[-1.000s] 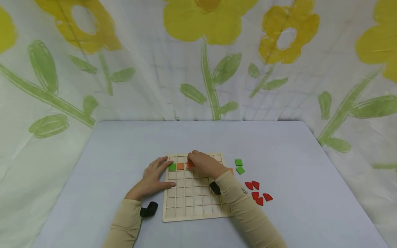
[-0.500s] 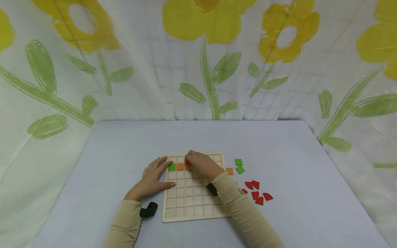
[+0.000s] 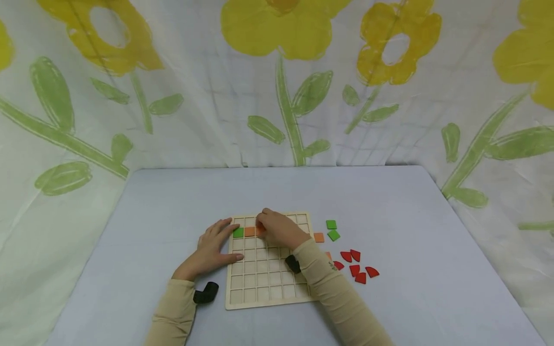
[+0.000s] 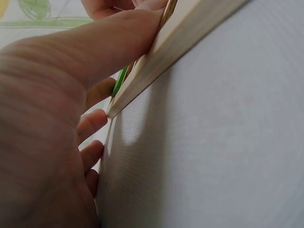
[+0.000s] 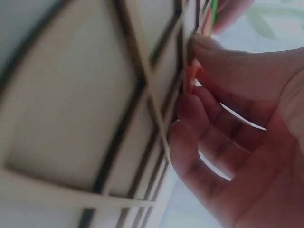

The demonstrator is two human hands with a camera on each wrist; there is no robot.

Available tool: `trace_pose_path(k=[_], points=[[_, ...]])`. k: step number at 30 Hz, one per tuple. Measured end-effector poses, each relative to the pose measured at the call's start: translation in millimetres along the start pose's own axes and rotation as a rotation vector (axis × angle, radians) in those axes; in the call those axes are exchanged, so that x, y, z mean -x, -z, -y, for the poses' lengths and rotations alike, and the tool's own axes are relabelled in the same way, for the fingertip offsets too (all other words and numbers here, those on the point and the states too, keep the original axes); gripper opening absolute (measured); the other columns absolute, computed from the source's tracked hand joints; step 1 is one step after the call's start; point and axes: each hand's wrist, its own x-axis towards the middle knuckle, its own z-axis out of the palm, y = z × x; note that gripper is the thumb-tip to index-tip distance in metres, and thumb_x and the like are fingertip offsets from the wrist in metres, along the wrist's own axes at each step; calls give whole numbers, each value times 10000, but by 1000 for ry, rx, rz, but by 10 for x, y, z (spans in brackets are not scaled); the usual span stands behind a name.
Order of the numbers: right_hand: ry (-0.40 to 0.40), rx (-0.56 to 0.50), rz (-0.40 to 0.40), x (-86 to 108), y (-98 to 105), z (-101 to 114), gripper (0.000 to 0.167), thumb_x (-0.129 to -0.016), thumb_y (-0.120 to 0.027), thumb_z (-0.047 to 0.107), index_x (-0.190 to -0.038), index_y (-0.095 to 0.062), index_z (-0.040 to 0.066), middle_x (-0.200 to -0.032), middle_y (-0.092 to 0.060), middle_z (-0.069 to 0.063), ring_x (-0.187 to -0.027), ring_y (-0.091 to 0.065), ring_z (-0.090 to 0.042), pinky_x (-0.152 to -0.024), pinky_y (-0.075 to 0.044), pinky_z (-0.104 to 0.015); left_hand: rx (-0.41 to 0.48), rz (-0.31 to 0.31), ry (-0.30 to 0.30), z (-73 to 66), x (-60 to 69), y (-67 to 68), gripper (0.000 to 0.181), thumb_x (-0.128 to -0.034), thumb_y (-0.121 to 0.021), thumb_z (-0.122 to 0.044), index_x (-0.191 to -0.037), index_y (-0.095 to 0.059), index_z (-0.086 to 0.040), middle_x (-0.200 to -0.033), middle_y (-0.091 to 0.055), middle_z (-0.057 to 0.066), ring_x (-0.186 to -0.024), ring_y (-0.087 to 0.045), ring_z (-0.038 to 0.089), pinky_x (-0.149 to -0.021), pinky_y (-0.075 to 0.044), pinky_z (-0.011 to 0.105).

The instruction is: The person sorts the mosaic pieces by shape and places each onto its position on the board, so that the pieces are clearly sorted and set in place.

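A wooden grid board [image 3: 248, 281] lies flat on the table. In its second row from the far edge are a green square [image 3: 238, 233], an orange square [image 3: 249, 231] beside it, and another orange square [image 3: 260, 231] partly hidden by the right hand [image 3: 282, 228]. That hand pinches this square at the board with curled fingers; the right wrist view shows its orange edge [image 5: 192, 76] by the thumb. The left hand [image 3: 210, 249] rests spread on the board's left edge, thumb and index finger on top. In the left wrist view, a fingertip touches the green square's edge [image 4: 118, 83].
Right of the board lie a loose orange square [image 3: 319, 238], another partly under the right sleeve, two green squares [image 3: 331, 224] and several red quarter-circle pieces [image 3: 371, 272]. A flowered cloth [image 3: 195, 144] hangs behind the table.
The right hand has moved slightly left with the orange square, bringing it up beside the other orange one. More of the loose pieces beside the right sleeve show. The left hand keeps its place on the board.
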Motion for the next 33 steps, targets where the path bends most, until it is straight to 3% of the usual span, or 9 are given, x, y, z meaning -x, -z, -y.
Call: trace_pose_path(k=[9,16,21,24,27,33], points=[[-83,-29,34,150,201,-62,284,-947,-603,336,-1131,-605,120,-1045,-572,-7,-875,-577,-126,-767,-492,-290,-19,-1,-14,0,-22,-35,814,-780,-763,-430,-1448,-404,-134,-1551,-236,131,-1421,-140,404,-1052,-126,638],[-173,-137,-14,642,647,-237,379,-943,-617,305,-1238,-564,72,-1130,-604,-82,-976,-588,-184,-815,-486,-358,-45,1,-4,43,-21,-38,828,-779,-746,-477,-1453,-396,-147,-1556,-230,120,-1430,-129,392,-1056,-129,634],[-264,-134,-78,952,825,-425,378,-897,-686,222,-1224,-569,74,-1130,-620,-78,-990,-585,-199,-823,-485,-364,-60,0,-2,62,-26,-39,818,-784,-738,-491,-1449,-400,-156,-1555,-230,119,-1429,-128,393,-1051,-130,634],[-307,-137,-63,1068,839,-507,349,-884,-698,187,-1187,-587,52,-1108,-627,-88,-970,-581,-210,-815,-483,-369,-57,2,-1,61,-30,-42,815,-784,-737,-490,-1448,-402,-155,-1555,-230,122,-1429,-127,394,-1049,-129,638],[-346,-148,2,1133,792,-572,307,-880,-687,139,-1160,-603,47,-1080,-630,-98,-939,-575,-210,-797,-485,-370,-58,4,-6,55,-30,-38,812,-788,-733,-491,-1447,-402,-152,-1554,-230,129,-1425,-128,403,-1043,-129,645],[-433,-175,121,1095,640,-675,278,-873,-658,107,-1148,-617,106,-1043,-614,-61,-940,-559,-200,-808,-479,-384,-62,1,-12,51,-35,-35,817,-788,-736,-480,-1450,-396,-142,-1552,-226,137,-1421,-129,408,-1037,-129,648]])
